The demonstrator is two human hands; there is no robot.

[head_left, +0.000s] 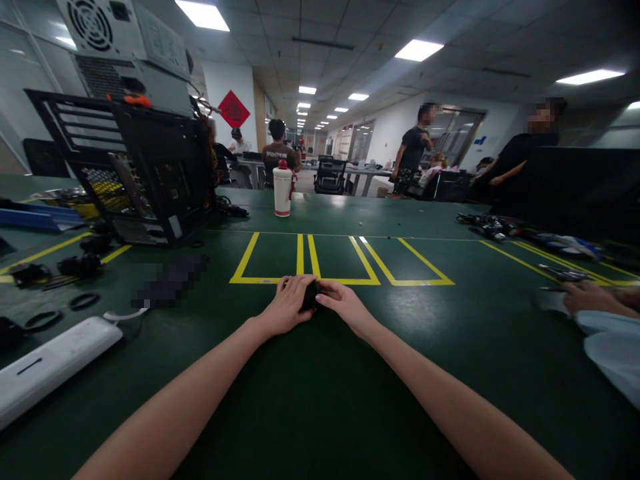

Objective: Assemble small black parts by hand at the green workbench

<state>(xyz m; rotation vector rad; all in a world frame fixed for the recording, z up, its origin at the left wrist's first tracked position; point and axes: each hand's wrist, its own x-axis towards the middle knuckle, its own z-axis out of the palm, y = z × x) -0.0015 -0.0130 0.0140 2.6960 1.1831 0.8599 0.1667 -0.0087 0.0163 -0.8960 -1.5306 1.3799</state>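
Observation:
Between my two hands is a small black object [309, 295], low over the green table [300, 400] or resting on it; its kind is too small and covered to tell. My left hand [289, 305] is wrapped over it from the left, fingers curled across its top. From the right, the fingers and thumb of my right hand [345, 303] pinch at its edge. Both hands are just in front of yellow tape outlines [345, 281] on the tabletop.
At left stand an open computer case [160, 180] topped by power supplies [135, 40], a white device [60, 363] and black rings [85, 301]. A white bottle [283, 192] stands behind the tape. At right, a co-worker's hand [595, 298] is near metal parts [565, 273].

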